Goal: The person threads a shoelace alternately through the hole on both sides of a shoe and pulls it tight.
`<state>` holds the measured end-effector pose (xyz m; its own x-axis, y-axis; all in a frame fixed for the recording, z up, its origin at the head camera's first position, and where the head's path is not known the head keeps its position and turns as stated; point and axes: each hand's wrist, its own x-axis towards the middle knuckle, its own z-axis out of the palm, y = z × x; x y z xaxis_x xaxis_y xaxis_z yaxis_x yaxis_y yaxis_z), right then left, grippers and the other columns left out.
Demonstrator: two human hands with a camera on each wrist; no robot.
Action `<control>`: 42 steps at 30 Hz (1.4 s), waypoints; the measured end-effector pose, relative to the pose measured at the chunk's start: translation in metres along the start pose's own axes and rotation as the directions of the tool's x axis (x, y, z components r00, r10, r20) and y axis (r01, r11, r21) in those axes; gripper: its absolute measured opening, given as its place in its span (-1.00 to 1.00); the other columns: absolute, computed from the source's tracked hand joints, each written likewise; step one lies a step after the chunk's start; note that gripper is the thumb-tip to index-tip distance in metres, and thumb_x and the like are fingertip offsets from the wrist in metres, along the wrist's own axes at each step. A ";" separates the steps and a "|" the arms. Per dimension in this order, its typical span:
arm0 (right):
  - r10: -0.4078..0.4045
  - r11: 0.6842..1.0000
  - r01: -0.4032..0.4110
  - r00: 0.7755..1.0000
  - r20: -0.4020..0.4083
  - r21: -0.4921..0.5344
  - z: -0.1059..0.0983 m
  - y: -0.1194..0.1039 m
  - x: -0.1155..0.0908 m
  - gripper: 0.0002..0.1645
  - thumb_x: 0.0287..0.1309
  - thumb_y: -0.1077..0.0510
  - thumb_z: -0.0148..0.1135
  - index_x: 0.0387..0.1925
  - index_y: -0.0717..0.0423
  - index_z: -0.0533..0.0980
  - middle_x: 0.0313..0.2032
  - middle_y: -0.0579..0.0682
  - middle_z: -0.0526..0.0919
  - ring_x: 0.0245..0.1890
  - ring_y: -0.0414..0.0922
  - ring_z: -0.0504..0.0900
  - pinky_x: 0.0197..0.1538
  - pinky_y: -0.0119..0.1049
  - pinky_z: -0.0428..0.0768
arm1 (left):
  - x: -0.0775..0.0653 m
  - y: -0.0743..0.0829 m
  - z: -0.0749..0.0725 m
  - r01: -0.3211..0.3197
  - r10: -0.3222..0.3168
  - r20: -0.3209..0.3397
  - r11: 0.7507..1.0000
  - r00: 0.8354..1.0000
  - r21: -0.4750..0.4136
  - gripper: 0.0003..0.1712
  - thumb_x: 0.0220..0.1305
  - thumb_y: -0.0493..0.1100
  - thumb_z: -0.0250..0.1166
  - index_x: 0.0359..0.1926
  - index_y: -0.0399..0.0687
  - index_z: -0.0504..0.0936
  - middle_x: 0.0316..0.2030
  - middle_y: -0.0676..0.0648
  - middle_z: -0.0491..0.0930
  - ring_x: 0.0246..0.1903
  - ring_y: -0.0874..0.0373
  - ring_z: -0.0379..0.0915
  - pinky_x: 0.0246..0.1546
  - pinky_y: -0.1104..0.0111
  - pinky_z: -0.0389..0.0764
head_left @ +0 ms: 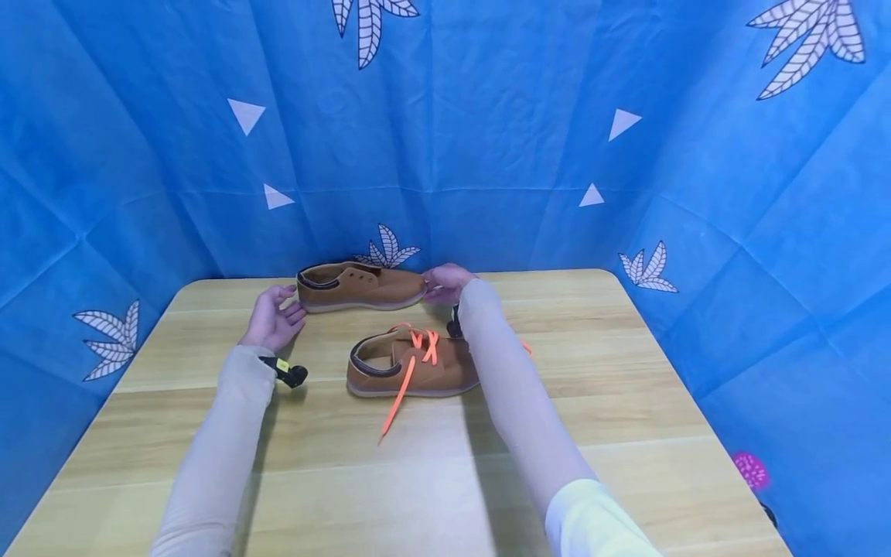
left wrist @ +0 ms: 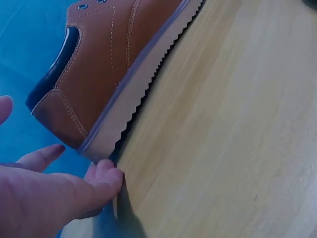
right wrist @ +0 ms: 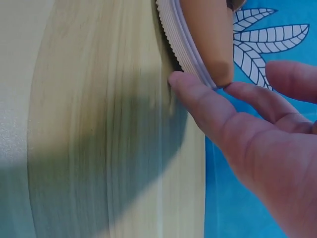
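Observation:
A brown shoe without laces (head_left: 390, 290) stands upright along the far edge of the table, its toe to the right. At its heel is my left hand (head_left: 273, 319), fingers loosely bent; in the left wrist view the fingertips (left wrist: 106, 171) meet the heel's sole edge. My right hand (head_left: 448, 283) is at the toe, and in the right wrist view its fairly straight fingers (right wrist: 203, 96) touch the toe end. Nearer to me stands a second brown shoe (head_left: 452, 375) with orange laces (head_left: 400, 398); my right forearm hides its toe.
The wooden table (head_left: 334, 495) ends at a blue curtain (head_left: 487, 116) behind the unlaced shoe, and the curtain continues along both sides. One orange lace end hangs out towards me over the laced shoe's side onto the tabletop.

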<state>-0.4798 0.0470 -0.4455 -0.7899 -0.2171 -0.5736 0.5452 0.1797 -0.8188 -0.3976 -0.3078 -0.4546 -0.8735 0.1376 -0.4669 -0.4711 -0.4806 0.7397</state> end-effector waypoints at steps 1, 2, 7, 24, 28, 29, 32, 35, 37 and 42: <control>-0.008 1.000 0.008 1.000 0.004 0.002 0.001 -0.001 -0.005 -0.58 0.53 0.23 0.00 0.32 0.26 0.42 0.25 0.22 0.52 0.18 0.05 0.65 0.31 -0.16 0.62 | -0.001 0.001 0.001 0.001 -0.001 0.002 1.000 1.000 0.010 -0.24 0.52 -0.09 -0.12 0.64 0.32 -0.13 0.67 -0.03 -0.48 0.68 0.06 -0.45 0.66 0.21 -0.39; -0.015 1.000 0.015 1.000 0.010 0.008 0.003 -0.003 -0.010 -0.57 0.53 0.24 0.00 0.32 0.27 0.42 0.24 0.21 0.52 0.22 0.05 0.63 0.36 -0.15 0.57 | -0.002 0.003 0.002 0.001 -0.001 0.005 1.000 1.000 0.020 -0.24 0.52 -0.09 -0.11 0.64 0.32 -0.13 0.68 -0.05 -0.43 0.67 0.08 -0.37 0.66 0.22 -0.37; -0.066 0.998 0.065 0.997 0.041 0.023 0.004 -0.006 -0.016 -0.58 0.47 0.36 -0.01 0.29 0.39 0.43 0.31 0.25 0.47 0.30 0.11 0.54 0.44 -0.09 0.49 | -0.009 0.010 0.004 -0.055 0.051 0.042 0.994 0.998 0.097 -0.20 0.55 -0.22 -0.09 0.67 0.26 -0.14 0.32 -0.02 0.19 0.04 0.23 0.38 0.37 0.40 0.29; -0.438 0.865 0.402 0.897 -0.060 -0.302 -0.008 -0.031 -0.105 -0.27 0.13 0.32 0.46 0.34 0.33 0.44 0.30 0.24 0.55 0.17 0.05 0.64 0.22 -0.20 0.66 | -0.061 0.014 0.052 -0.318 0.382 0.059 0.665 0.922 0.675 0.15 0.31 -0.13 0.45 0.61 -0.11 -0.18 0.66 -0.21 -0.13 0.56 -0.10 0.09 0.52 0.02 0.25; -0.516 0.796 0.439 0.853 -0.086 -0.418 -0.015 -0.025 -0.137 -0.30 0.07 0.19 0.57 0.25 0.23 0.51 0.26 0.17 0.59 0.31 0.10 0.52 0.34 -0.03 0.55 | -0.081 0.010 0.061 -0.348 0.415 0.095 0.593 0.905 0.726 0.14 0.28 -0.04 0.49 0.62 -0.06 -0.09 0.64 -0.21 -0.03 0.45 -0.24 0.26 0.50 -0.07 0.27; -0.531 0.779 0.445 0.843 -0.085 -0.442 -0.016 -0.022 -0.143 -0.29 0.06 0.18 0.58 0.25 0.21 0.52 0.27 0.15 0.58 0.35 0.12 0.49 0.37 -0.01 0.52 | -0.086 0.009 0.062 -0.356 0.414 0.115 0.571 0.903 0.740 0.14 0.28 -0.02 0.49 0.63 -0.02 -0.06 0.63 -0.19 0.00 0.42 -0.24 0.32 0.49 -0.07 0.29; -0.556 0.725 0.453 0.829 -0.054 -0.518 -0.020 -0.012 -0.161 -0.22 0.05 0.13 0.60 0.31 0.18 0.50 0.34 0.12 0.55 0.27 0.11 0.55 0.32 -0.03 0.54 | -0.102 0.004 0.064 -0.373 0.398 0.182 0.478 0.899 0.796 0.10 0.28 0.07 0.49 0.64 0.02 0.04 0.61 -0.20 0.09 0.33 -0.21 0.43 0.42 -0.09 0.39; -0.551 0.693 0.456 0.835 -0.002 -0.559 -0.024 0.000 -0.180 -0.13 0.06 0.12 0.60 0.38 0.21 0.45 0.36 0.14 0.54 0.05 0.03 0.71 0.15 -0.14 0.65 | -0.117 -0.002 0.067 -0.374 0.375 0.223 0.396 0.900 0.839 0.09 0.23 0.17 0.49 0.62 0.02 0.13 0.52 -0.24 0.27 0.22 -0.14 0.57 0.30 -0.08 0.51; -0.537 0.688 0.455 0.843 0.025 -0.566 -0.029 0.008 -0.192 -0.12 0.05 0.12 0.60 0.38 0.21 0.44 0.34 0.14 0.55 -0.09 -0.06 0.76 0.04 -0.22 0.68 | -0.127 -0.007 0.068 -0.377 0.363 0.243 0.361 0.899 0.853 0.08 0.19 0.22 0.51 0.59 0.02 0.21 0.43 -0.24 0.40 0.11 -0.04 0.65 0.18 -0.01 0.59; -0.508 0.696 0.456 0.859 0.069 -0.555 -0.040 0.031 -0.221 -0.11 -0.01 0.13 0.63 0.34 0.20 0.42 0.31 0.11 0.54 -0.20 -0.12 0.80 -0.06 -0.28 0.72 | -0.149 -0.020 0.073 -0.453 0.340 0.347 0.313 0.874 0.835 -0.14 0.12 0.14 0.58 0.34 -0.02 0.42 0.22 -0.21 0.55 -0.14 0.15 0.73 -0.08 0.24 0.64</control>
<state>-0.2995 0.1392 -0.3431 -0.9356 -0.3443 -0.0786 -0.1369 0.5588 -0.8180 -0.2671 -0.2559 -0.3644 -0.9662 0.2577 0.0112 0.1460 0.5103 0.8475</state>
